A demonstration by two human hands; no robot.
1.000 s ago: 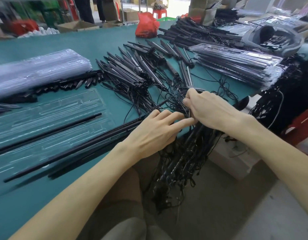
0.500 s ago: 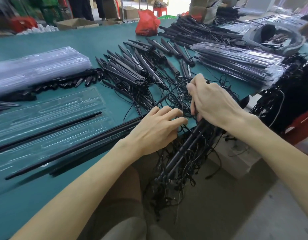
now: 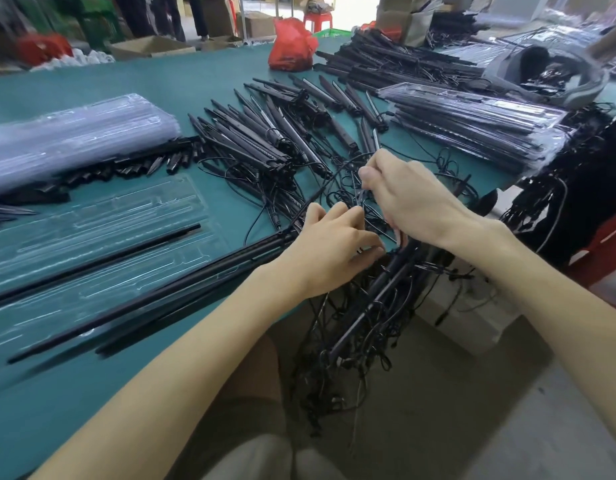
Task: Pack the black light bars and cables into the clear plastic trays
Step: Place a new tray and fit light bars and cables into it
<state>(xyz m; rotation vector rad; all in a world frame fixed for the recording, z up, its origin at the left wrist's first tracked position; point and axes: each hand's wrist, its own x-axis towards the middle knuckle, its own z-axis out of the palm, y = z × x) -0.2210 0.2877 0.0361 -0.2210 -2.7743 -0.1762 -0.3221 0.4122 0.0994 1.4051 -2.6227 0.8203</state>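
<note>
Bars (image 3: 375, 303) hang below the gripping right hand (image 3: 417, 202); left hand (image 3: 330, 251) pinches tangled cables (image 3: 344, 199) beside it.

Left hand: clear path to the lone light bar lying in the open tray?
Probably yes: the light bar lies uncovered in the clear tray, left of the left hand, though it is busy in the cable tangle.

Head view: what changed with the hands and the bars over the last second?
The right hand rose a little, gripping the light bars and drawing them up out of the cables. The left hand curled its straight fingers onto the cables. The clear tray and its single bar stayed put.
</note>
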